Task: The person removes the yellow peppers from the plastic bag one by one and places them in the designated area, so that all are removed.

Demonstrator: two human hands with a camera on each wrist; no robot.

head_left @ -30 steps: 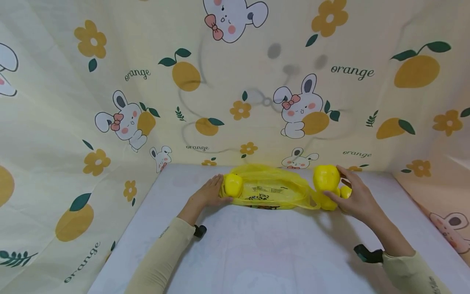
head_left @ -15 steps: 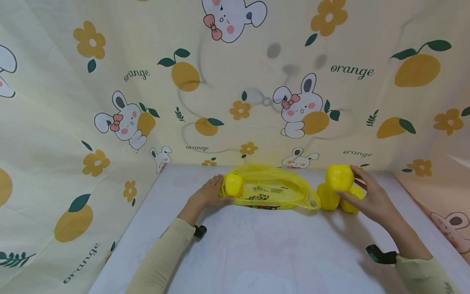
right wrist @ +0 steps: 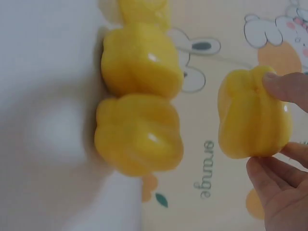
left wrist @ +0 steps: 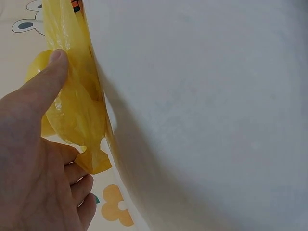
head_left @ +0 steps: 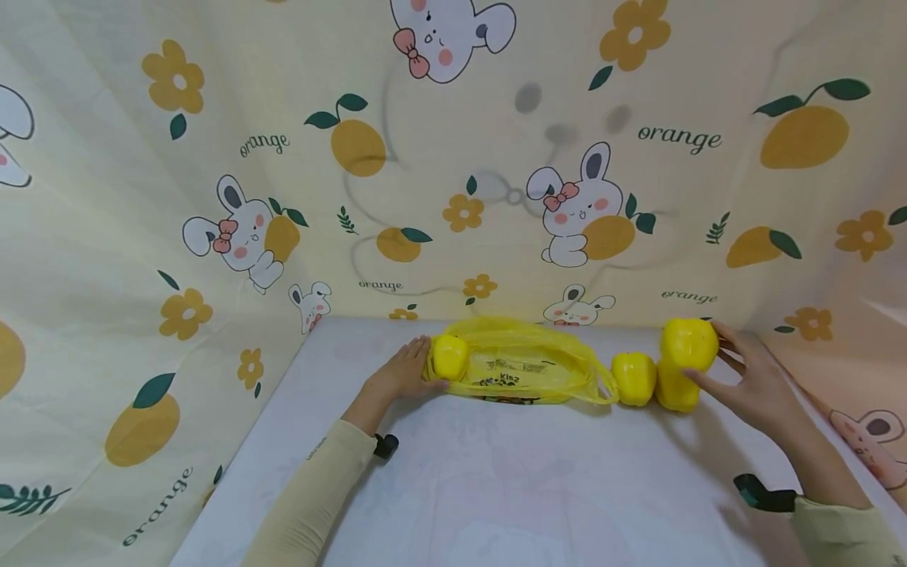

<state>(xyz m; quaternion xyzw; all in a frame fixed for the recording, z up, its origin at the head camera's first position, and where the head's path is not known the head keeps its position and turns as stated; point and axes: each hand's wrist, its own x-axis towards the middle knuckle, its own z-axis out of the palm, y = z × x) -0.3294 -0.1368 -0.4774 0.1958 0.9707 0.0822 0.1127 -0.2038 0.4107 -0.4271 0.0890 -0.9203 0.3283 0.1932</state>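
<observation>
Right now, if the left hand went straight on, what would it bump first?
Most likely the bag: the left hand is touching its end, where a pepper sits. Beyond that, depth is unclear.

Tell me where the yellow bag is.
In the head view, the yellow bag lies centrally on the table, the left hand at its left end, a yellow pepper by its right.

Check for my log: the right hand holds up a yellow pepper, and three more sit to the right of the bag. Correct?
Not three: only two more peppers sit to the right of the bag, as the head view shows.
</observation>
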